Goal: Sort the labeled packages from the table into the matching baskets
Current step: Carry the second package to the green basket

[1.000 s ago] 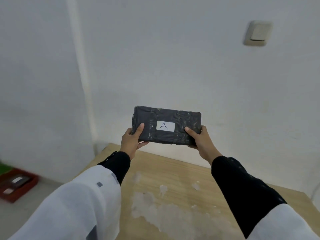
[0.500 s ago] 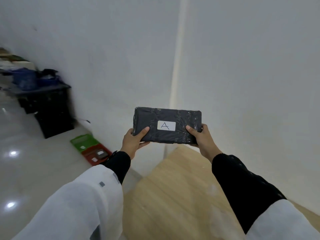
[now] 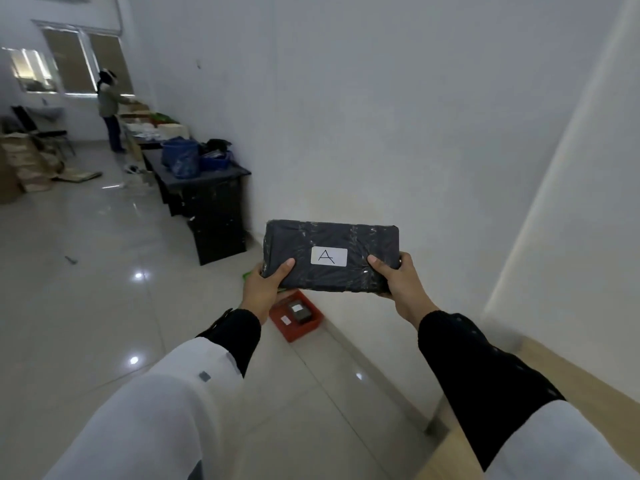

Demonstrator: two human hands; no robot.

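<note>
A white wall point(image 3: 398, 116) and a glossy tiled floor point(image 3: 86, 306) fill most of the view. A dark table point(image 3: 207, 188) loaded with blue bags is set against the wall at mid-left, and a person point(image 3: 109, 109) is seen standing far off by the windows. A corner of the wooden table point(image 3: 568, 379) is visible at lower right. The black wrapped package point(image 3: 330, 256) is held in the air at centre, level and lengthwise, above the floor and clear of the table; a white label point(image 3: 329, 256) marked "A" is fixed to its upper face. The left hand point(image 3: 265, 289) is closed around the package's left end, thumb on top. The right hand point(image 3: 401, 278) is closed around its right end likewise. Below the package, a red basket point(image 3: 298, 318) containing a small dark labelled parcel is placed on the floor beside the wall, and a sliver of a green basket point(image 3: 247, 274) is seen beyond the left hand.
</note>
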